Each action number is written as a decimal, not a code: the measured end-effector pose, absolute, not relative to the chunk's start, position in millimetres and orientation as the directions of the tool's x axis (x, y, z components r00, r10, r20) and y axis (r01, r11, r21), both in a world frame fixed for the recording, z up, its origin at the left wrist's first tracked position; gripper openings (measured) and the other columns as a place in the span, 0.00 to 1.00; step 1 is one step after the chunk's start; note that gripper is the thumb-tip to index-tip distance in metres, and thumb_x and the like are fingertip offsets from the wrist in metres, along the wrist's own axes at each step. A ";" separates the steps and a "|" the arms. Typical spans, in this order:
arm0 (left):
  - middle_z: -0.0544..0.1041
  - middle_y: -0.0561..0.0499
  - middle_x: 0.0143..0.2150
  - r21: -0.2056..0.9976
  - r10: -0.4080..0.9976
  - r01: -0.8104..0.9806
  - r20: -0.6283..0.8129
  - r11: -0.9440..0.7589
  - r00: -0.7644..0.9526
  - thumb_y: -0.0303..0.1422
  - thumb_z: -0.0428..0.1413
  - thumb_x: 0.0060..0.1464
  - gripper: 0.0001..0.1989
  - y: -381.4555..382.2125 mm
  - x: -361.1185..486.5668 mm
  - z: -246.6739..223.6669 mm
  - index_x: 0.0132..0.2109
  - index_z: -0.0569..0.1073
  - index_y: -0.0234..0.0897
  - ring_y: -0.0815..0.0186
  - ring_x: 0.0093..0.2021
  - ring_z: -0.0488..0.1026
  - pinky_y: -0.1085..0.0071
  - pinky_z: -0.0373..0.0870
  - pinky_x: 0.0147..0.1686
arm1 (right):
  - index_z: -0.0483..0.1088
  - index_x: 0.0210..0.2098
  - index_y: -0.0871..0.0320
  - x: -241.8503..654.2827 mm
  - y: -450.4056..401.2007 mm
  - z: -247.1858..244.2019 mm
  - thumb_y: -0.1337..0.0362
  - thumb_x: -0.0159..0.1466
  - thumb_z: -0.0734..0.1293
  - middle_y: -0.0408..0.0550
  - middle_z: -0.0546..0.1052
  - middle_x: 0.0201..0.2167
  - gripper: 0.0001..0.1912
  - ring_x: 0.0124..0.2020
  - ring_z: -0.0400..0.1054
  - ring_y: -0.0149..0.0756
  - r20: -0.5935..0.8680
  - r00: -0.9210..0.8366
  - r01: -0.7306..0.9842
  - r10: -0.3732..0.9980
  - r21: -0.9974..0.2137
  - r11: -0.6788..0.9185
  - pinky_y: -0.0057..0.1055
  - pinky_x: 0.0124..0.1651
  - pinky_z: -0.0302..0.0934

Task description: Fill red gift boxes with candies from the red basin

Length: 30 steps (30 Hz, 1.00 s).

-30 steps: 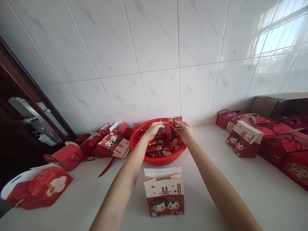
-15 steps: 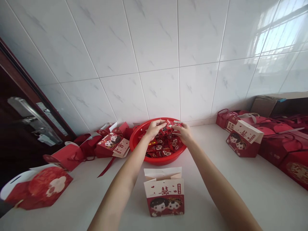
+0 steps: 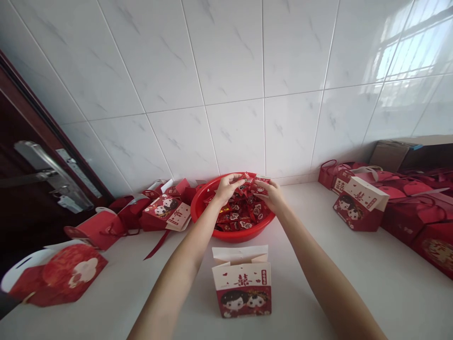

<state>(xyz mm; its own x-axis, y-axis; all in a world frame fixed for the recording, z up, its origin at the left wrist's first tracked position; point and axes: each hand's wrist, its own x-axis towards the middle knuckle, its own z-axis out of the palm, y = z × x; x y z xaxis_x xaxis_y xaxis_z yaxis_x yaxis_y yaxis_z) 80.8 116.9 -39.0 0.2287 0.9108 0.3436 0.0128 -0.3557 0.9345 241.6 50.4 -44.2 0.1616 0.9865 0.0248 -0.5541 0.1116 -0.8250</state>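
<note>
Both hands are over a red plastic basin filled with red-wrapped candies. My left hand pinches a small red candy packet at the basin's far side. Beside it, my right hand has its fingers closed on red wrapped candy, partly hidden by the fingers. Between my forearms, close to me, stands an upright cream-and-red gift box with two cartoon faces on its front. Its top flaps are up and unfastened.
Several red gift boxes lie to the left, among them a cartoon-faced box and a round-fronted box. At right are another cartoon box, stacked red boxes and a cardboard carton. A tiled wall rises behind.
The fingers of my right hand have shifted slightly around the candy, and the small packet at my left fingertips has turned a little. The basin and boxes stay in place.
</note>
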 end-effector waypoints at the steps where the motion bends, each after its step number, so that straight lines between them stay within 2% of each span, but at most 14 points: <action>1: 0.82 0.45 0.45 0.933 0.912 0.011 0.349 -0.359 0.214 0.35 0.66 0.43 0.17 118.3 80.9 -39.9 0.41 0.79 0.34 0.56 0.50 0.76 0.58 0.67 0.56 | 0.74 0.27 0.56 242.8 49.7 -43.6 0.66 0.46 0.78 0.42 0.79 0.27 0.11 0.29 0.74 0.34 0.030 0.125 -0.564 0.992 -0.820 0.096 0.30 0.33 0.73; 8: 0.83 0.46 0.42 0.921 0.904 0.016 0.378 -0.389 0.201 0.37 0.67 0.44 0.15 118.0 83.3 -40.2 0.40 0.78 0.35 0.57 0.47 0.77 0.61 0.68 0.53 | 0.75 0.28 0.55 245.8 45.3 -42.9 0.63 0.44 0.80 0.41 0.80 0.32 0.14 0.37 0.75 0.38 0.106 0.046 -0.601 0.993 -0.791 0.113 0.38 0.41 0.75; 14: 0.83 0.47 0.40 0.917 0.879 0.047 0.365 -0.397 0.306 0.41 0.67 0.43 0.16 108.6 85.4 -34.9 0.37 0.79 0.35 0.58 0.45 0.77 0.62 0.70 0.51 | 0.78 0.31 0.56 243.9 47.2 -45.5 0.65 0.47 0.79 0.43 0.81 0.31 0.12 0.34 0.75 0.35 0.086 0.012 -0.481 0.996 -0.873 0.081 0.29 0.35 0.72; 16: 0.83 0.48 0.39 0.922 0.889 0.076 0.341 -0.380 0.305 0.42 0.64 0.47 0.14 107.5 85.9 -33.7 0.37 0.80 0.36 0.59 0.44 0.77 0.65 0.71 0.49 | 0.77 0.30 0.56 242.9 48.3 -45.8 0.65 0.47 0.78 0.43 0.81 0.30 0.10 0.32 0.75 0.33 0.085 0.061 -0.483 0.994 -0.869 0.104 0.28 0.33 0.71; 19: 0.83 0.48 0.36 0.941 0.927 0.183 0.223 -0.286 0.302 0.40 0.53 0.57 0.15 111.5 84.8 -35.7 0.37 0.80 0.36 0.60 0.41 0.78 0.67 0.72 0.43 | 0.77 0.30 0.57 242.2 49.6 -45.1 0.65 0.48 0.78 0.43 0.81 0.29 0.10 0.28 0.75 0.32 0.084 0.129 -0.497 0.988 -0.857 0.138 0.26 0.32 0.70; 21: 0.82 0.47 0.33 0.885 0.938 0.390 0.129 -0.255 0.321 0.35 0.47 0.58 0.17 116.5 81.9 -40.7 0.33 0.80 0.36 0.59 0.38 0.78 0.67 0.72 0.40 | 0.77 0.29 0.57 242.3 50.0 -44.2 0.66 0.47 0.78 0.43 0.81 0.27 0.11 0.26 0.75 0.31 0.069 0.161 -0.501 0.985 -0.854 0.142 0.26 0.31 0.70; 24: 0.81 0.48 0.31 0.684 0.929 0.667 0.039 -0.294 0.369 0.29 0.53 0.51 0.10 123.1 75.5 -52.3 0.26 0.78 0.38 0.59 0.37 0.77 0.69 0.70 0.38 | 0.76 0.29 0.57 242.4 50.2 -43.1 0.66 0.47 0.78 0.42 0.81 0.26 0.10 0.26 0.74 0.31 0.050 0.171 -0.505 0.984 -0.853 0.131 0.25 0.29 0.70; 27: 0.80 0.51 0.27 0.604 0.906 0.736 -0.053 -0.306 0.420 0.25 0.59 0.43 0.05 127.1 71.5 -63.7 0.24 0.77 0.39 0.60 0.34 0.77 0.70 0.69 0.37 | 0.76 0.28 0.57 242.2 49.8 -42.5 0.68 0.48 0.77 0.43 0.81 0.28 0.08 0.27 0.75 0.31 0.040 0.153 -0.503 0.987 -0.857 0.113 0.25 0.29 0.69; 30: 0.80 0.51 0.30 0.553 0.881 0.773 -0.137 -0.311 0.452 0.28 0.63 0.46 0.01 130.5 73.0 -71.2 0.29 0.79 0.39 0.59 0.35 0.77 0.67 0.71 0.40 | 0.76 0.26 0.57 241.7 49.0 -41.7 0.69 0.49 0.77 0.44 0.82 0.28 0.07 0.27 0.75 0.32 0.028 0.143 -0.511 0.989 -0.854 0.098 0.24 0.28 0.69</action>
<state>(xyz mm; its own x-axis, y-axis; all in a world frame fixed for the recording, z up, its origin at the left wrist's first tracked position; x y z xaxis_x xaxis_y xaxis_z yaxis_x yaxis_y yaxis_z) 73.0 130.5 -71.2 0.4524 0.8813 -0.1366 0.7728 -0.3109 0.5533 241.7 49.0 -41.7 0.1429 0.9894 0.0275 -0.5114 0.0976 -0.8538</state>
